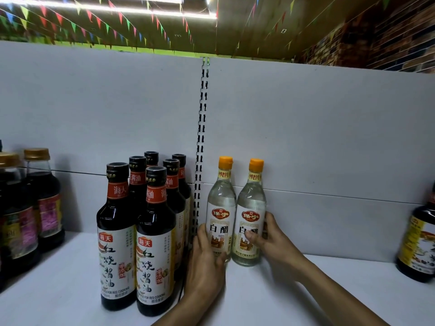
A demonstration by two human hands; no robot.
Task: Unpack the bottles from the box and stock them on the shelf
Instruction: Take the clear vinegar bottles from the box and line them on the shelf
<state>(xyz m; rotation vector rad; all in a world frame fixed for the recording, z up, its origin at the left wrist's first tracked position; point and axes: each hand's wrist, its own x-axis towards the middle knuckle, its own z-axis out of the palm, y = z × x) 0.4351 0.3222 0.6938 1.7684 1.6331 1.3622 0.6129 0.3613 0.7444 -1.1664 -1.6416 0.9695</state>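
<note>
The white shelf fills the width of my view. A grey back panel stands behind it, split by a slotted upright. Left of the upright stands a tight block of soy sauce bottles. More dark bottles sit at the far left edge, and a lone dark bottle stands at the far right. The box is out of view.

Just right of the upright are the two I am handling, the left vinegar bottle and the right vinegar bottle. Both are clear, orange-capped and upright, side by side and close against the back panel. My left hand wraps round the lower body of the left one. My right hand grasps the right one, thumb across its label and fingers behind it. The right bottle's base looks seated on the shelf. My hand partly hides the left one's base, so I cannot tell whether it is fully down.

I judge this to be the placing step. To do it well, I would confirm that both bases sit flat before loosening either hand, and leave the labels facing forward. My left knuckles have little room beside the soy block, so I would draw that hand straight back rather than sideways. I would let go one hand at a time, opening the right fingers wide first so they don't drag the bottle forward.
</note>
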